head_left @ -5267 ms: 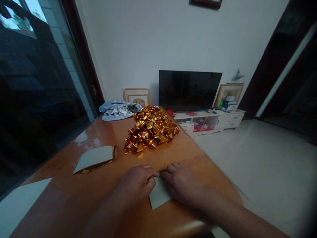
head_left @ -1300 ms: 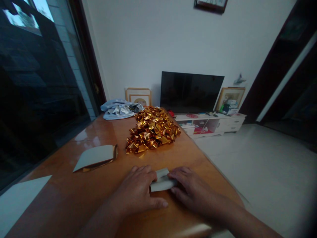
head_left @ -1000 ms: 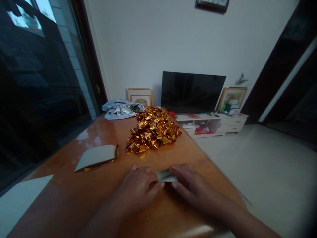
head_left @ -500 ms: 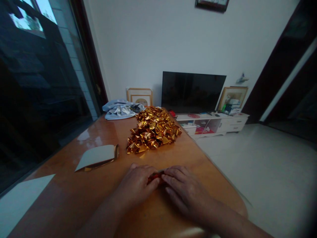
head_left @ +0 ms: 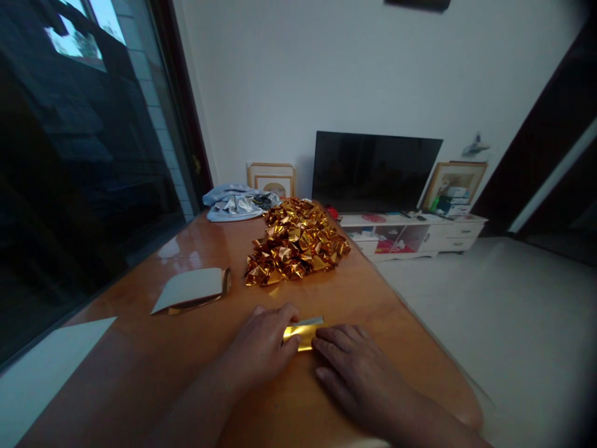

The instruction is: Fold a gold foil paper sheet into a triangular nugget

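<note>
Gold foil strip (head_left: 303, 333), folded flat, shiny, pressed under both hands.

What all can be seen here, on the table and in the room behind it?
Folded foil strip: one, gold, near table edge, between the two hands.
Pile of folded foil pieces: many, gold, mid-table.
Stack of sheets: one, grey-white top, gold edge, left of the pile.
Loose sheet: one, pale, near left corner.
Crumpled bag: one, pale blue, far end.
Table: one, glossy orange-brown wood.
Television: one, black, off, on a white cabinet.
Picture frames: two, on the floor against the wall.
Left hand: fingers on the strip.
Right hand: fingertips on the strip.
</note>
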`<state>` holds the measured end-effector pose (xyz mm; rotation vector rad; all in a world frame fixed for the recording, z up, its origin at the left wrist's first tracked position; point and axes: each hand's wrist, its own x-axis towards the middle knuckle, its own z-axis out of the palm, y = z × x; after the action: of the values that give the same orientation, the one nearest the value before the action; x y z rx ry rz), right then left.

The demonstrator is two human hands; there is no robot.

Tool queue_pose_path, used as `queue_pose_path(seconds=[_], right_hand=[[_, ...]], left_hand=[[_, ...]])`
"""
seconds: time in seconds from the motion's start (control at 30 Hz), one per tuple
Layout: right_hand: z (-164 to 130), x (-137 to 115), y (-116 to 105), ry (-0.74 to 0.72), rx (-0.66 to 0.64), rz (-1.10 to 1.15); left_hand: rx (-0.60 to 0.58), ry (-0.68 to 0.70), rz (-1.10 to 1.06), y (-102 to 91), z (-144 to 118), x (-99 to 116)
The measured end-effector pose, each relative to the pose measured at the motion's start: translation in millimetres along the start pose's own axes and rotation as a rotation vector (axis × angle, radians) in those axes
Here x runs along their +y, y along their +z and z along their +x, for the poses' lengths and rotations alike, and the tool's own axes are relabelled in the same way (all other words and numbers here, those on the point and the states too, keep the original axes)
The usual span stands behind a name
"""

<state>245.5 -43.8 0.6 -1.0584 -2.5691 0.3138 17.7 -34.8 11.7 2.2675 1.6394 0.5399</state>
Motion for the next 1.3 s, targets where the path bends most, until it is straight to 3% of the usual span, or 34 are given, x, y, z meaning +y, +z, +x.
queue_pose_path(seconds=[0.33, 0.67, 1.3], right_hand=[[1, 5, 1, 0.008, -0.031, 0.025], [-1, 10, 5, -0.005, -0.041, -0.014], [0, 17, 15, -0.046, -0.065, -0.075]], left_hand=[[-0.016, 0.088, 0.063, -1.0, 1, 3], [-0.051, 0.087, 0.11, -2.2, 0, 2], [-0.012, -0.065, 0.135, -10.7, -3, -5]])
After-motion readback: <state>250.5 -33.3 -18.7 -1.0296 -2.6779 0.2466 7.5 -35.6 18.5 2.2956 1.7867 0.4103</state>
